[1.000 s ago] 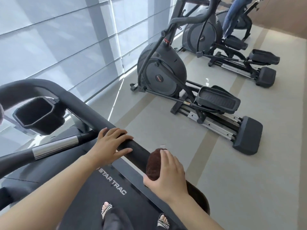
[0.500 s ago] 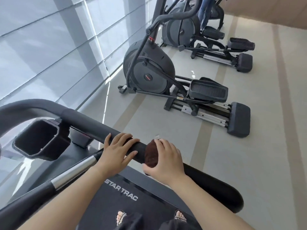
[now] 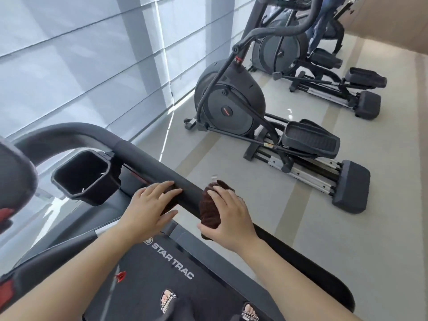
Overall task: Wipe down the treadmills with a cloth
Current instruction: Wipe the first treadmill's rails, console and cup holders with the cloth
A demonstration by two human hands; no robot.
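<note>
I stand on a black treadmill, its belt marked STAR TRAC under my sandalled feet. Its padded right handrail runs diagonally from upper left to lower right. A dark brown cloth is wrapped over the rail, and my right hand presses on it from the outer side. My left hand lies on the rail just left of the cloth, fingers spread over the padding. A second dark patch under the left fingers may be more cloth; I cannot tell.
A black cup holder hangs left of the rail. Two elliptical trainers stand on the grey floor to the right. A person's leg in jeans shows on the far one. Window blinds line the left wall.
Both hands have slid up the handrail toward the cup holder, the right one carrying the cloth along the rail. The camera view has tilted and shifted with my head.
</note>
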